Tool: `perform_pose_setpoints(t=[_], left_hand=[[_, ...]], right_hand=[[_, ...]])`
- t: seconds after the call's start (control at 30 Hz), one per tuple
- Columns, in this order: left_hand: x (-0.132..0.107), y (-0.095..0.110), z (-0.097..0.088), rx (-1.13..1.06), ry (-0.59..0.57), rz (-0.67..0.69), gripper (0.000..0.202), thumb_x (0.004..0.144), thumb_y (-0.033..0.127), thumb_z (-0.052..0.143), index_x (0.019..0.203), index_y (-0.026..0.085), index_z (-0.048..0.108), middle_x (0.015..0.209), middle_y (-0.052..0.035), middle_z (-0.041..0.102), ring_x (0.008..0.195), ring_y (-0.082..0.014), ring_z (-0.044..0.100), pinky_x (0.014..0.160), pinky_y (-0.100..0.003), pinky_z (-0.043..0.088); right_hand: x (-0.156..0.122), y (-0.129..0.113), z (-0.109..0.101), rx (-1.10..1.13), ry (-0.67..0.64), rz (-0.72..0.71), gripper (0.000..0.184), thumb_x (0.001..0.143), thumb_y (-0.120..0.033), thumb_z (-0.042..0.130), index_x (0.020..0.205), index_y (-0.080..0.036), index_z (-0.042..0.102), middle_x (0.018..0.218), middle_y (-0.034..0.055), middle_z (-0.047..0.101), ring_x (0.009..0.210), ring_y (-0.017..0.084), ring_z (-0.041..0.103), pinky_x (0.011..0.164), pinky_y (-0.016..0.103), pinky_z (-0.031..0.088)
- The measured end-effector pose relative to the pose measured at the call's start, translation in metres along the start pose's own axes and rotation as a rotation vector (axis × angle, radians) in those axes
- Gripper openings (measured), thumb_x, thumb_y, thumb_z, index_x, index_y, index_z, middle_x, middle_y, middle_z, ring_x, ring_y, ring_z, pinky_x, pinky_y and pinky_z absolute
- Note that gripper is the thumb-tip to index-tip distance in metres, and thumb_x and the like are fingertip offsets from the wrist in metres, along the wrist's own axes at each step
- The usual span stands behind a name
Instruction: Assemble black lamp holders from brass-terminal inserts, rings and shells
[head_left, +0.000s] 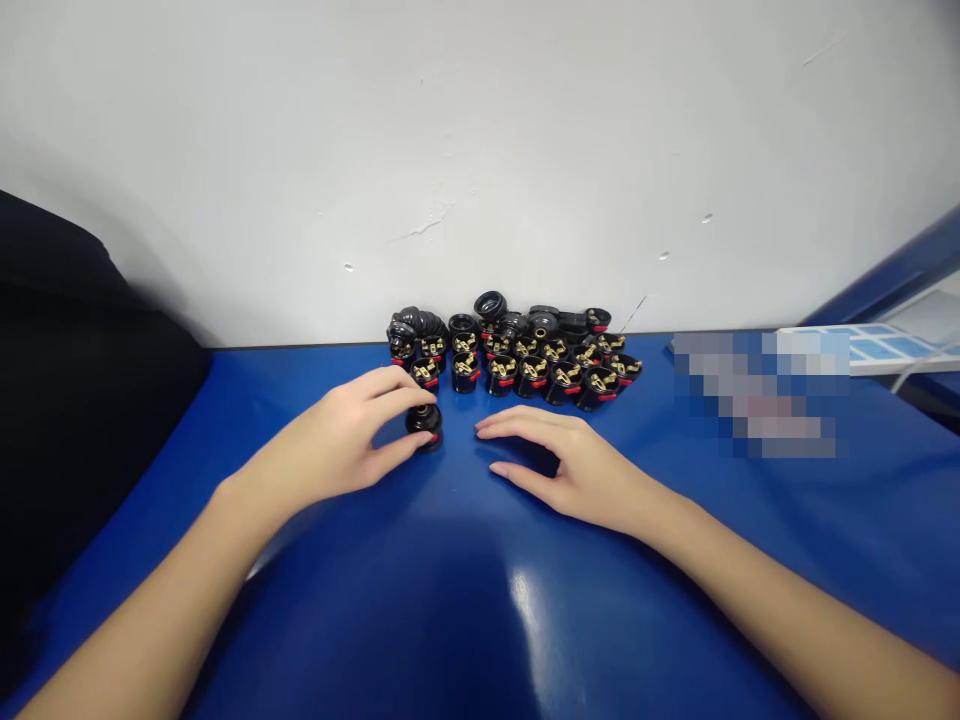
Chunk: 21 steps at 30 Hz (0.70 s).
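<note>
My left hand (pixel 352 440) pinches a small black lamp socket (pixel 425 424) with a red tab, thumb below and fingers on top, and the part rests on the blue table (pixel 465 600). My right hand (pixel 559 462) lies beside it, fingers stretched out and flat on the table, holding nothing. Behind both hands, against the white wall, stands a pile of several black sockets with brass contacts and red tabs (pixel 517 355), some in rows, some stacked.
A large black object (pixel 67 380) fills the left edge. At the right lie a blurred patch (pixel 757 395) and a white and light-blue sheet (pixel 877 345), with a blue rail (pixel 892 265) rising behind.
</note>
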<state>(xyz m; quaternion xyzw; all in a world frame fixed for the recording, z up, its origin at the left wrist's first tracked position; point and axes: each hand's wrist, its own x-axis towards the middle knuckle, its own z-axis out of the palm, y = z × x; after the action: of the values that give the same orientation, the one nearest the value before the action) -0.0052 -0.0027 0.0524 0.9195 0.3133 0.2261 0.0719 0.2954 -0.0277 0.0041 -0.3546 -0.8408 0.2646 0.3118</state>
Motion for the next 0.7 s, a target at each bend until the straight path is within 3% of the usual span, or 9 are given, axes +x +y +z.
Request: perform_pose_setpoints(t=[0.2,0.3,0.37,0.5,0.7], left_hand=[[-0.014,-0.054,-0.021,0.267,0.066,-0.181,0.031,0.096,0.041,0.072,0.120,0.023,0.081,0.115,-0.0124,0.081,0.100,-0.0333,0.078,0.095,-0.046,0.064],[-0.010,-0.078,-0.028,0.400,-0.025,-0.353,0.035,0.097,0.030,0.064,0.127,0.021,0.079,0.120,-0.0135,0.081,0.107,-0.0367,0.078,0.099,-0.050,0.062],[-0.003,-0.088,-0.031,0.454,-0.074,-0.403,0.040,0.095,0.022,0.059,0.130,0.018,0.077,0.122,-0.0141,0.081,0.108,-0.0366,0.078,0.100,-0.050,0.062],[0.010,-0.101,-0.032,0.489,-0.020,-0.410,0.042,0.097,0.021,0.052,0.128,0.015,0.078,0.139,-0.0164,0.072,0.109,-0.0335,0.077,0.107,-0.050,0.060],[0.019,-0.113,-0.030,0.500,-0.019,-0.400,0.044,0.096,0.019,0.053,0.131,0.013,0.078,0.133,-0.0169,0.071,0.107,-0.0334,0.076,0.105,-0.050,0.062]], right_hand=[[0.001,-0.003,-0.001,-0.004,-0.010,-0.004,0.024,0.102,-0.025,0.071,0.126,-0.026,0.075,0.131,0.0088,0.079,0.122,0.026,0.076,0.110,0.043,0.061],[0.000,-0.003,-0.001,-0.015,-0.016,-0.007,0.025,0.103,-0.023,0.071,0.127,-0.024,0.074,0.132,0.0092,0.078,0.123,0.025,0.075,0.110,0.042,0.061],[0.000,-0.002,-0.001,-0.018,-0.017,-0.011,0.025,0.103,-0.022,0.071,0.127,-0.023,0.074,0.131,0.0093,0.078,0.122,0.024,0.075,0.109,0.040,0.060],[0.000,-0.001,-0.001,-0.023,-0.011,-0.026,0.023,0.103,-0.021,0.071,0.126,-0.022,0.074,0.130,0.0090,0.078,0.121,0.023,0.075,0.109,0.038,0.060],[0.000,0.000,0.000,-0.019,-0.022,-0.020,0.022,0.103,-0.022,0.071,0.125,-0.023,0.074,0.130,0.0093,0.077,0.121,0.023,0.075,0.109,0.038,0.059]])
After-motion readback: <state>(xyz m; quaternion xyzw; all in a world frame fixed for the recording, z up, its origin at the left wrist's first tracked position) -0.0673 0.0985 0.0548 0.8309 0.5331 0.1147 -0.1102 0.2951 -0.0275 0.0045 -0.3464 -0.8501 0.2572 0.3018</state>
